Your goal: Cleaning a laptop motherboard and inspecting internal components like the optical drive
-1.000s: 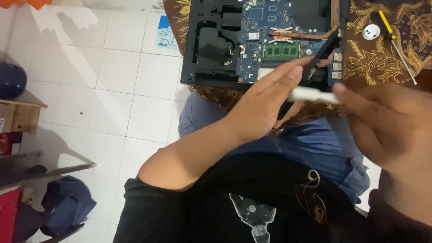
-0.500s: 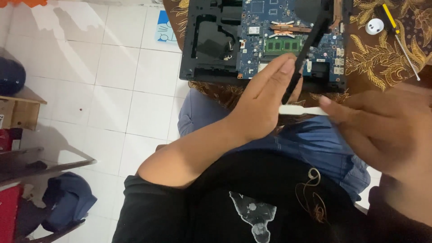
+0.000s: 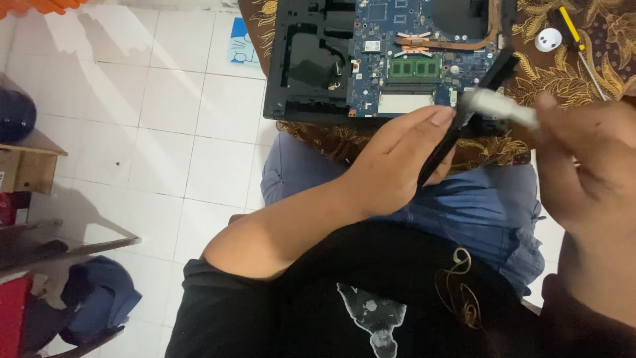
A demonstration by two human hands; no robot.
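The floor [image 3: 152,126] fills the left half of the frame: white square tiles, glossy, with dark grout lines. At upper centre and upper right lies a brown cloth [image 3: 583,73] with a gold leaf pattern, draped over the person's lap. An opened laptop [image 3: 384,59] rests on it, its black base shell exposed, with a blue circuit board, a green memory stick and a copper pipe showing.

The left hand [image 3: 391,166], at centre, grasps a long thin black strip [image 3: 464,119], which runs diagonally from the palm up to the laptop's right corner. The right hand [image 3: 589,159], at the right edge, is blurred; its fingers pinch a white brush-like tool [image 3: 497,106] whose tip touches the strip's upper part.

At upper right, on the cloth, lie a screwdriver [image 3: 570,30] with a yellow and black handle and a small round white part [image 3: 547,40], just beside each other.

The laptop's near edge overhangs the blue jeans. At the left edge stand a wooden box [image 3: 26,169] and a blue bag [image 3: 99,298], well apart from both hands.
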